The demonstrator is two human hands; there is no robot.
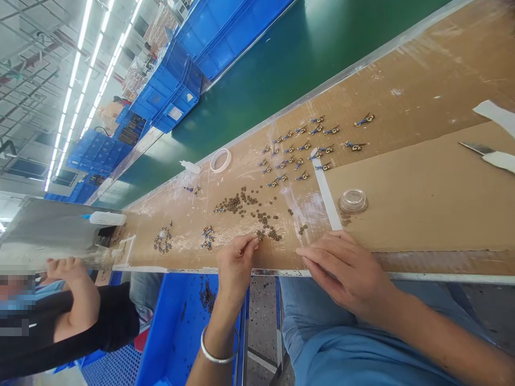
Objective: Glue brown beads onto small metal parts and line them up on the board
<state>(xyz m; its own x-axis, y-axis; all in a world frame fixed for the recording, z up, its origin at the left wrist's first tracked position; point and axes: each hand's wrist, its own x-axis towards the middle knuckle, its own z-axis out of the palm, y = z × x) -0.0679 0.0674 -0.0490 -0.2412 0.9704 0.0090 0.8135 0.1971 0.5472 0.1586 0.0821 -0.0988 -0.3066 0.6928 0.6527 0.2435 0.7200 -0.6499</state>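
Note:
My left hand [237, 262] is pinched at the near edge of the table, right beside a scatter of small brown discs [263, 219]. Whatever lies between its thumb and finger is too small to name. My right hand [348, 271] rests at the table's edge, its fingers closed together and pointing left; anything in its fingertips is hidden. Two discs [303, 229] lie just beyond those fingertips. Further back, several small blue-and-tan figures [303, 146] are laid out in loose rows. A small cluster of figures [207, 237] sits left of my left hand.
A clear round dish [353, 200] stands to the right, near a white-handled blade [497, 158]. Behind the discs are a tape roll [230, 161] and a small white bottle [190, 166]. A green belt [257, 91] runs behind. A co-worker's hand [68, 269] is at left, above a blue bin [181, 321].

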